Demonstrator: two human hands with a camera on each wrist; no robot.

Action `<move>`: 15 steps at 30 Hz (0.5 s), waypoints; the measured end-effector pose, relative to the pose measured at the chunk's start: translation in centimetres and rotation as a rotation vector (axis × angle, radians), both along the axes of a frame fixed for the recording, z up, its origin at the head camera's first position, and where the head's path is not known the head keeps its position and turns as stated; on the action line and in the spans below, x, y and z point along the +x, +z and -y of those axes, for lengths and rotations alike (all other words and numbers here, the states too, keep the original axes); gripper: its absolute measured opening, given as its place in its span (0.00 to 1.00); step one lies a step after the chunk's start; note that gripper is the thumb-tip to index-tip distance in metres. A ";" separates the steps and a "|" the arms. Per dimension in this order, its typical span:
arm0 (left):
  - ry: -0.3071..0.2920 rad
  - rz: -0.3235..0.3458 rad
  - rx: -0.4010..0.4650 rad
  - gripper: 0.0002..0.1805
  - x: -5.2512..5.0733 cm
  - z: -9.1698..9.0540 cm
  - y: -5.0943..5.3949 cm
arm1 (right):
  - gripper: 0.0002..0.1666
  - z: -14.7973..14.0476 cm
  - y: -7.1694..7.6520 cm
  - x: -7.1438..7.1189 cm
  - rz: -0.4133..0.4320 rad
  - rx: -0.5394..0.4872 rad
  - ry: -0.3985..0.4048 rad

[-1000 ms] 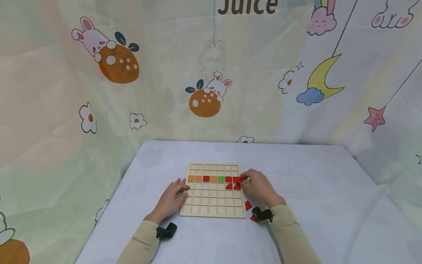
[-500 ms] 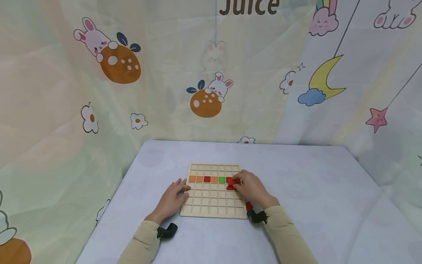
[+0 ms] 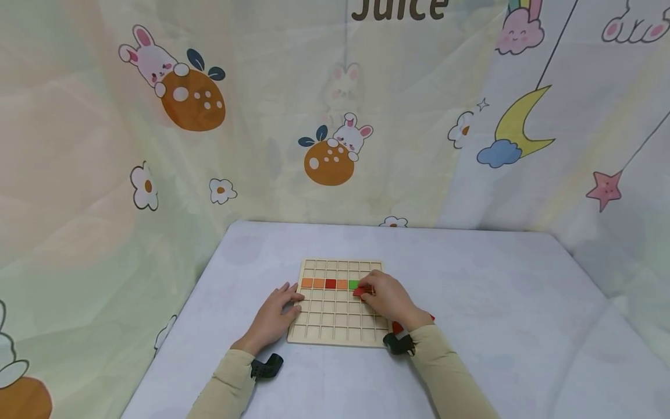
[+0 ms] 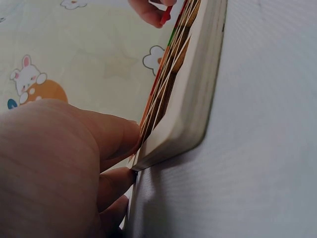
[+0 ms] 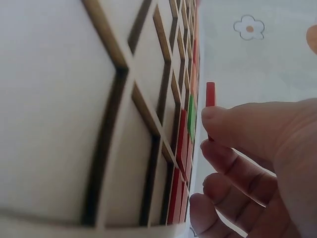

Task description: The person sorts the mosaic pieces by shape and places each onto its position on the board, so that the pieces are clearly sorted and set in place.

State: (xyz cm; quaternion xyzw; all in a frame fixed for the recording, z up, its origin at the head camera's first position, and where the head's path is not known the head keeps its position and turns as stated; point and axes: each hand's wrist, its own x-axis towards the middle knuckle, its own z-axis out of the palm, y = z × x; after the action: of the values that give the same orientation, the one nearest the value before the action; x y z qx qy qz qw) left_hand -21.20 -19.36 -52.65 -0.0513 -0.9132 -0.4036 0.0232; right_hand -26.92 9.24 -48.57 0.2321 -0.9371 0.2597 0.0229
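A pale wooden grid board (image 3: 324, 334) lies on the table. One row holds orange tiles (image 3: 306, 283), a red tile (image 3: 330, 284) and a green tile (image 3: 353, 284). My left hand (image 3: 268, 322) rests with relaxed fingers against the board's left edge. Over the right part of the board, my right hand (image 3: 389, 297) pinches a thin red piece (image 5: 211, 94) between thumb and fingers, held just off the surface. Red pieces (image 5: 182, 144) seated in cells next to the green tile show in the right wrist view; in the head view the right hand mostly hides them.
A loose red piece (image 3: 397, 327) lies by the board's right edge, partly behind the wrist camera (image 3: 399, 344). The tip of another red piece (image 3: 432, 318) shows beside the right wrist. A printed cloth (image 3: 272, 116) hangs behind the white table (image 3: 471, 279).
My right hand, pinching the red piece, has moved left from the board's right edge over the cells beside the green tile. My left hand has stayed at the left edge.
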 end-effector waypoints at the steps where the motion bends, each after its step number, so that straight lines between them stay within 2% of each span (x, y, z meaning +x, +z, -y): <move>1: 0.001 -0.001 0.001 0.12 0.0 0.0 0.0 | 0.13 0.1 0.0 0.0 -0.009 0.007 0.003; 7: 0.000 -0.009 0.000 0.12 -0.1 0.1 0.0 | 0.13 0.4 0.0 0.1 -0.046 0.025 0.022; 15: 0.013 0.003 -0.005 0.12 0.0 0.0 -0.1 | 0.11 0.5 -0.2 0.3 -0.028 0.021 0.037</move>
State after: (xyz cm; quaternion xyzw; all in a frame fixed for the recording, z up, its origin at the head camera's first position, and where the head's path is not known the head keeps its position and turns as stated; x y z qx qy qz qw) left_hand -21.25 -19.36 -52.73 -0.0449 -0.9145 -0.4014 0.0240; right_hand -26.62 8.72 -48.81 0.2533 -0.9349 0.2468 0.0289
